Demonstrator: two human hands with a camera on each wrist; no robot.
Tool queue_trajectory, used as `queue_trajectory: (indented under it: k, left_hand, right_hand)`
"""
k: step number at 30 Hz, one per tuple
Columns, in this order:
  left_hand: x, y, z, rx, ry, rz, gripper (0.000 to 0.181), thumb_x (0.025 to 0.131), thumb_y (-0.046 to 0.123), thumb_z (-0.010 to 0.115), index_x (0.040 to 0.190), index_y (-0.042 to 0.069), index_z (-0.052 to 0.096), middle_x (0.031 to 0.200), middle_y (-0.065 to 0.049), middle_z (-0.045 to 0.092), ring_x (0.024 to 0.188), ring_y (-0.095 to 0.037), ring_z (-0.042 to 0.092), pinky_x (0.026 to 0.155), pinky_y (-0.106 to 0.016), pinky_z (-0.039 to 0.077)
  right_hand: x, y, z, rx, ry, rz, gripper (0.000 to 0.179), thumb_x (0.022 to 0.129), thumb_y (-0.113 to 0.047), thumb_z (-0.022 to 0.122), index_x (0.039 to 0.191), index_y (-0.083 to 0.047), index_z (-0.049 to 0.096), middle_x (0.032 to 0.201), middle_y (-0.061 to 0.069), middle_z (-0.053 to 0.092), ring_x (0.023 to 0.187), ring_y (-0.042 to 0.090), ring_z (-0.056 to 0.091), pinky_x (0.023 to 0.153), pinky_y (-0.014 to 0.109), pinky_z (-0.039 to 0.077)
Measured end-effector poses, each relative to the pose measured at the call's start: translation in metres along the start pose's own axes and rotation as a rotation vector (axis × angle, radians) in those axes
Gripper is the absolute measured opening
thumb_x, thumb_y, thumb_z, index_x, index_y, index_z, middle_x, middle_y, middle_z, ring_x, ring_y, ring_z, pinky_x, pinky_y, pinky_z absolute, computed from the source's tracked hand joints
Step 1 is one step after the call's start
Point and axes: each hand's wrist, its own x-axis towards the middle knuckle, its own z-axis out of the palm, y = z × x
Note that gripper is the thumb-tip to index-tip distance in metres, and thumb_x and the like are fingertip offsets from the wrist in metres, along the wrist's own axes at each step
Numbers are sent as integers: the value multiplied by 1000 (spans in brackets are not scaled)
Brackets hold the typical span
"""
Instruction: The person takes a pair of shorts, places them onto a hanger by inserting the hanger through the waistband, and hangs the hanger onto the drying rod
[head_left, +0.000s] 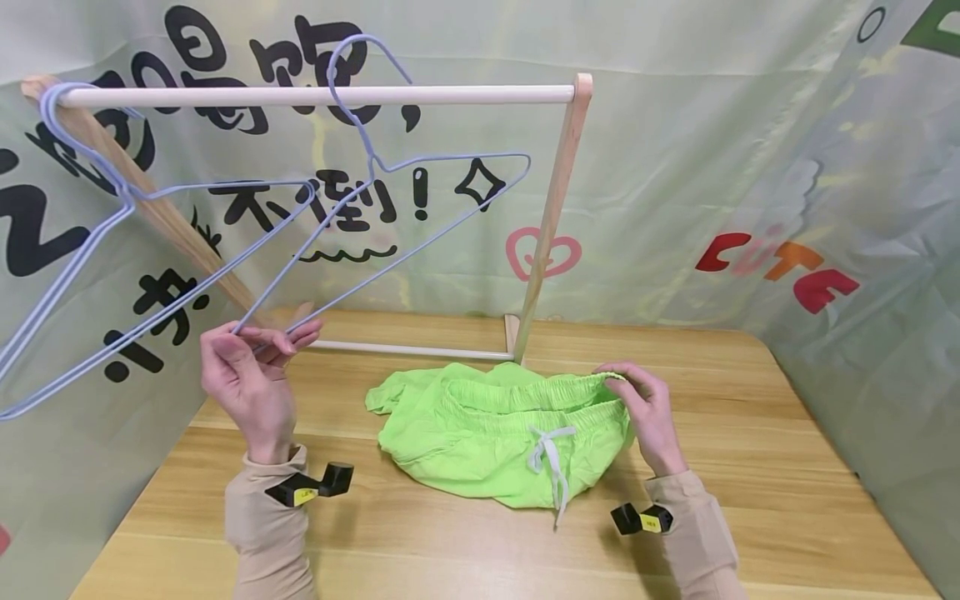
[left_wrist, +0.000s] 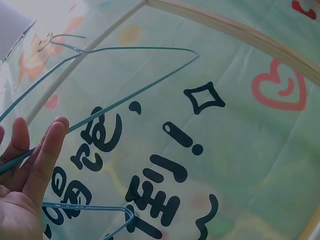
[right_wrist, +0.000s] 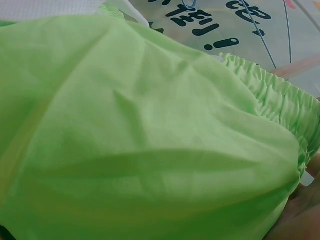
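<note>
My left hand [head_left: 258, 375] pinches the lower corner of a blue wire hanger [head_left: 442, 242], which is held tilted. Its hook overlaps the white rail in the head view. In the left wrist view, the hanger's bottom bar [left_wrist: 135, 95] passes between the fingers. On the table lies a pair of lime green shorts [head_left: 450, 454] with a gathered elastic waistband [right_wrist: 275, 100] and a white drawstring [head_left: 552, 458] tied in a bow. My right hand [head_left: 648, 408] pinches the waistband at its right end, and the waist opening gapes upward. Green fabric fills most of the right wrist view.
A rack with wooden side posts [head_left: 558, 192] and a white top rail [head_left: 465, 96] stands at the back of the wooden table [head_left: 750, 467]. More blue hangers [head_left: 161, 317] hang at its left end. A printed cloth [head_left: 675, 167] hangs behind and at the sides.
</note>
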Motion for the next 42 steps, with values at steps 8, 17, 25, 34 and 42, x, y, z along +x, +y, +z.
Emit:
queue_trajectory:
  k: [8,17,25,34,42]
  left_hand:
    - [2,2,-1,7,88,26,31,109,13,32,87,-5,48,54,-10,47,43,-22,57,56,-45,63]
    - [5,5,-2,-4,198,67,34,109,6,28,84,-6,48,49,-6,38,33,-15,37,39,-38,55]
    - [7,7,-3,-17,250,88,33,108,3,30,82,-7,47,42,-3,33,29,-13,33,32,-33,48]
    - [13,14,-6,-39,330,95,34,108,2,29,80,-7,46,41,-2,30,28,-13,24,27,-30,40]
    - [14,19,-8,-74,325,66,33,108,3,31,81,-9,46,40,-3,30,29,-13,19,24,-27,31]
  right_hand:
    - [0,0,0,-3,1,0,20,98,3,52,107,16,64,99,-11,73,98,3,65,87,16,51]
    - [0,1,0,-10,5,-4,21,98,3,52,108,18,63,99,-10,74,98,3,65,87,16,51]
    - [1,1,-1,-36,15,20,21,98,2,52,108,16,64,98,-15,73,95,2,65,85,15,51]
    - [1,1,0,-25,17,11,21,98,3,53,108,17,65,98,-13,73,96,3,65,85,15,51]
    - [1,1,-1,-27,16,18,20,98,3,53,107,15,66,97,-14,73,94,2,66,84,15,51]
